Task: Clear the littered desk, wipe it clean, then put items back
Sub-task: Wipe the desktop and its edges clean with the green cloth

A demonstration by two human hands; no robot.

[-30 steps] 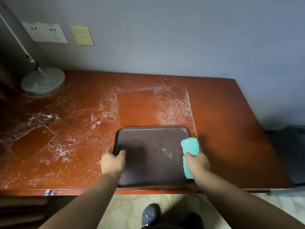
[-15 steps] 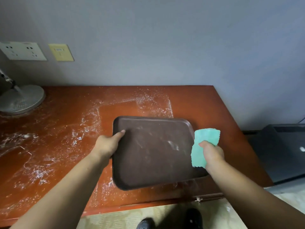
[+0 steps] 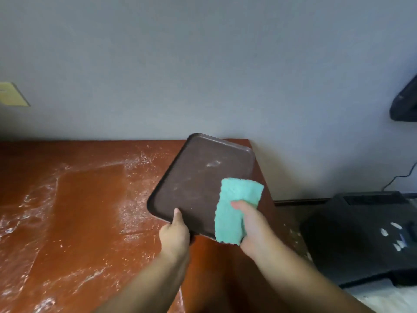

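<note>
Left hand (image 3: 174, 236) and right hand (image 3: 252, 227), the latter with the cloth (image 3: 234, 199), are closed round the tray (image 3: 198, 177). It has been lifted off the table (image 3: 90, 211), which is probably thereby freed for wiping.

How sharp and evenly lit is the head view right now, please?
Head view: dim, flat light; edges of the dark brown rectangular plastic tray and teal folded cloth smeared; white powder glints on the reddish-brown wooden desk; black unit at right lost in shadow.

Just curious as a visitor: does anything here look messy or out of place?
White powdery residue streaks the desk, except one clean rectangular patch. The brown tray hangs askew over the desk's right end, gripped by the left hand; the right hand pinches a green cloth.
</note>
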